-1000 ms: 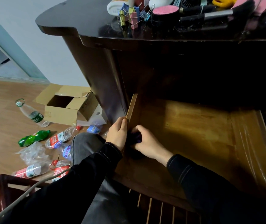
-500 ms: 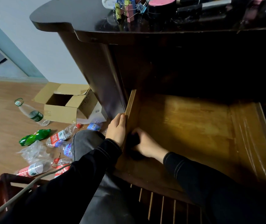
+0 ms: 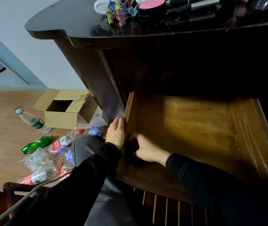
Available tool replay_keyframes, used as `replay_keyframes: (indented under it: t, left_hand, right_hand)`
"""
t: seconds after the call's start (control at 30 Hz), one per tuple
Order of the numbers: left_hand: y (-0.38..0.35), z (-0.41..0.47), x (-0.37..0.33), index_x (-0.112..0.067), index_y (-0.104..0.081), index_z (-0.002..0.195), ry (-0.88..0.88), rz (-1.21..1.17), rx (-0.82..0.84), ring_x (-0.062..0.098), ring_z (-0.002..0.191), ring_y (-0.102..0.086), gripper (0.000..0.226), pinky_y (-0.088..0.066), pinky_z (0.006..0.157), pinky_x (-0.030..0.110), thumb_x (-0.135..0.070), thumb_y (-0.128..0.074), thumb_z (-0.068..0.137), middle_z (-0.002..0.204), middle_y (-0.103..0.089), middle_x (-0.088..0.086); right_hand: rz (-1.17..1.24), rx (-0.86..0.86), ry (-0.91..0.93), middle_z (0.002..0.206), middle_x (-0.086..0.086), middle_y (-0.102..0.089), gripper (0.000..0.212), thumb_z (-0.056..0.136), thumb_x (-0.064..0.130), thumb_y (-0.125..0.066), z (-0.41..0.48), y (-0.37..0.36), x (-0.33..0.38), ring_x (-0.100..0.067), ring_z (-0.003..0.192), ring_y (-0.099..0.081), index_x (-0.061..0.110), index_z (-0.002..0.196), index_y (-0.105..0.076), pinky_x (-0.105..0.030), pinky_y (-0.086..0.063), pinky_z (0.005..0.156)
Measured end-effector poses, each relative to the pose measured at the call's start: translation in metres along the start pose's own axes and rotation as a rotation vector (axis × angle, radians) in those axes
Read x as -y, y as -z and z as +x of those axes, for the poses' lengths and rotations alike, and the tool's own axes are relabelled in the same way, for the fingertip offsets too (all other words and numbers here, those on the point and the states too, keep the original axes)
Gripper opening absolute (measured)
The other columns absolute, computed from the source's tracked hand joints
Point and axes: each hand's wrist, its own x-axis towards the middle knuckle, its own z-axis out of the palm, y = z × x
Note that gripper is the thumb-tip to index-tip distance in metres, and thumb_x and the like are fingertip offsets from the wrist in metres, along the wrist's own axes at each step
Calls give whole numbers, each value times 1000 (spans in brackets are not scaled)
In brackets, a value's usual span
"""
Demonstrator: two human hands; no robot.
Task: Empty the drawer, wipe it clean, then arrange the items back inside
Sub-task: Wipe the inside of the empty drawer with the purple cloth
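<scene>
**While the drawer (image 3: 187, 128) stood empty, the wiping sat in its near left corner**

Because the drawer was pulled well out from under the dark surface (image 3: 74, 22) and its wooden bottom lay bare, the step in hand looked to be the wipe. The dark cloth (image 3: 132, 144), blurred and largely hidden, sat in the near left corner, against the drawer's left wall (image 3: 129, 108). The right hand (image 3: 146, 150) curled over it and gripped it, fingers pointing at that wall. From there the rest of the bottom stretched to the right and back under the surface, so the next stroke would likely need to sweep away from the wall. The left hand (image 3: 115, 133) lay outside the drawer, fingers straight along the wall's outer side, holding nothing, probably steadying it. Up on the surface waited binder clips (image 3: 117, 13) and a pink-topped round container (image 3: 151, 4), likely among the things to go back.
</scene>
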Motion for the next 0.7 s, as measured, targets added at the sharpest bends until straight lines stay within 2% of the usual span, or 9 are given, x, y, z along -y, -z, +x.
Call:
replay_keyframes:
  t: [0.07,0.1,0.13,0.2,0.27,0.43,0.5,0.57,0.7]
  left_hand:
    - [0,0,1,-14,-62,115,-28,-22,-13,29,109,-60,37,-45,104,51,-35,-33,106,114,-65,14]
    - [-1,0,0,-13,-63,110,-38,-28,-17,29,105,-62,36,-46,102,51,-34,-34,106,109,-66,14]
    - [-1,-1,0,-13,-63,108,-40,-26,-16,29,103,-62,35,-47,100,51,-33,-34,106,106,-66,14]
    - [0,-1,0,-14,-63,110,-38,-10,-15,28,104,-61,35,-46,101,48,-33,-34,106,107,-66,12]
    - [1,-1,-1,-15,-62,113,-34,3,-8,27,108,-60,35,-45,102,45,-33,-33,107,110,-65,10]
    - [0,-1,-2,-14,-60,122,-13,-27,-4,28,114,-58,37,-43,107,47,-35,-33,107,120,-63,13]
    - [0,-1,-1,-17,-60,118,-21,-19,0,26,111,-58,35,-43,107,46,-35,-32,108,117,-63,10]
    - [0,-1,0,-22,-60,109,-34,-23,6,24,105,-59,31,-45,103,43,-34,-32,108,109,-64,7]
    - [1,-1,0,-21,-59,110,-35,-23,15,21,105,-59,30,-43,99,35,-33,-31,108,107,-63,3]
  right_hand:
    - [95,-32,35,106,3,-62,40,82,-4,-69,-1,-3,1,-4,92,-60,25,104,-54,-16,-50,79]
    - [106,-44,39,104,3,-60,40,81,-5,-69,-2,-5,1,-2,89,-58,25,102,-52,-13,-48,75]
    - [80,-46,33,107,1,-59,39,83,-4,-68,-4,-9,1,-6,92,-58,23,105,-52,-14,-48,77]
    - [-5,-16,-1,121,-7,-58,41,88,-2,-66,-6,-13,0,-22,109,-58,16,122,-53,-31,-50,92]
    - [-26,24,-37,129,-13,-57,45,89,-2,-66,-5,-12,0,-29,119,-55,10,130,-51,-39,-47,101]
    - [131,57,17,105,1,-62,42,82,3,-76,-9,-13,-1,-17,99,-60,30,101,-50,-29,-52,84]
    - [102,44,5,112,-4,-61,41,82,4,-75,-8,-19,-7,-22,105,-59,27,106,-51,-35,-51,89]
    - [56,19,-41,122,-9,-60,42,85,-1,-71,1,-23,-16,-26,113,-57,17,119,-55,-37,-49,95]
    - [54,-78,-119,122,-9,-61,39,88,1,-67,26,-9,-31,-29,116,-59,14,124,-58,-32,-49,90]
